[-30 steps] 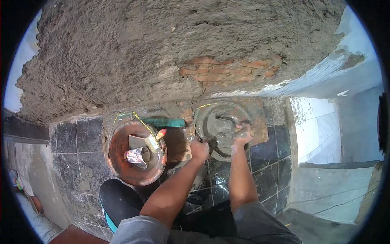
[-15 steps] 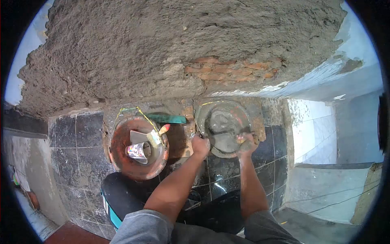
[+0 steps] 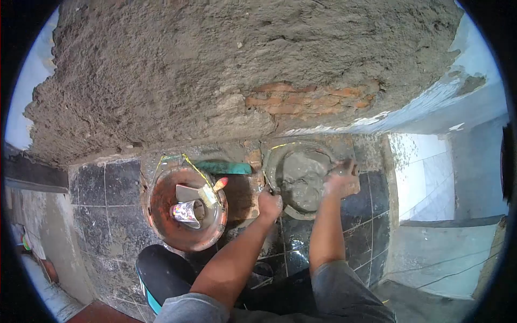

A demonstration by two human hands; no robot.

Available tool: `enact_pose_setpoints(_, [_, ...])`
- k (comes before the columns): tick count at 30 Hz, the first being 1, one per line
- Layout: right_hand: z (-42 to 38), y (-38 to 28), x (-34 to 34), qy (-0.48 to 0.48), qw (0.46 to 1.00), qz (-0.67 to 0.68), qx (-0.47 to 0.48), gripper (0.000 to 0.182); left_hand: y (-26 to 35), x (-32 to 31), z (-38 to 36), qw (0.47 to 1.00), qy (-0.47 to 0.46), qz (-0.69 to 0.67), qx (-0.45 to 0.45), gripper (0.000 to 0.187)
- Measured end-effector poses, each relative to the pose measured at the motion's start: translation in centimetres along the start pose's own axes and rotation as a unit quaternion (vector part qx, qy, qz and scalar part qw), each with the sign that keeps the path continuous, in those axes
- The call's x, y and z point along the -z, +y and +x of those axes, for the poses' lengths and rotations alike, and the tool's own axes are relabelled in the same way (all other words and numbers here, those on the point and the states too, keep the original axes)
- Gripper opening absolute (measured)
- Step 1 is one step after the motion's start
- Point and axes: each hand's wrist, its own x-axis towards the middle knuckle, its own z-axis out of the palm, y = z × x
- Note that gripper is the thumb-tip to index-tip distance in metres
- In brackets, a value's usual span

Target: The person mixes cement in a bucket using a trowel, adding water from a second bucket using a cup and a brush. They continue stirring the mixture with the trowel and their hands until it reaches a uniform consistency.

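Room is open above the mortar (image 3: 304, 177); the left forearm (image 3: 237, 255) obstructs passage beside the orange bucket (image 3: 171, 235)

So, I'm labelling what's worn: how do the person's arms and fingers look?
Short grey sleeves, the right looking darker, leave both forearms bare; no watch or bracelet shows. The left fingers and right fingers look ungloved; blur hides finer detail on the right.

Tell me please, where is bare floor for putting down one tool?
Widest: the dark tiles, left of the orange bucket. Smaller: the tile patch between the right forearm and the pale edging. Crowded: between that bucket and the mortar bucket, where the green strip and left hand are.
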Motion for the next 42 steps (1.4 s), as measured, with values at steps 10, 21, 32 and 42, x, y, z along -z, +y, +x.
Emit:
enact_pose_setpoints(10, [-3.7, 4.0, 2.1, -0.080, 0.987, 0.106, -0.095, 0.016, -5.2, -1.2, 2.1, 0.998, -0.019, -0.053, -0.006, 0.039])
enact_pose_setpoints(21, [-7.6, -1.1, 5.4, -0.272, 0.960, -0.020, -0.055, 0.016, -6.4, -1.9, 2.6, 0.999, 0.030, -0.023, 0.040, 0.037])
enact_pose_setpoints(32, [-0.8, -9.7, 1.2, -0.088, 0.995, 0.001, 0.044, 0.004, -5.2, -1.5, 2.1, 1.000, 0.012, -0.024, -0.012, 0.035])
enact_pose_setpoints(42, [-5.9, -4.1, 4.4, 0.135, 0.986, 0.066, 0.075, 0.022, -2.1, -0.6, 1.3, 0.998, -0.026, -0.062, 0.022, 0.042])
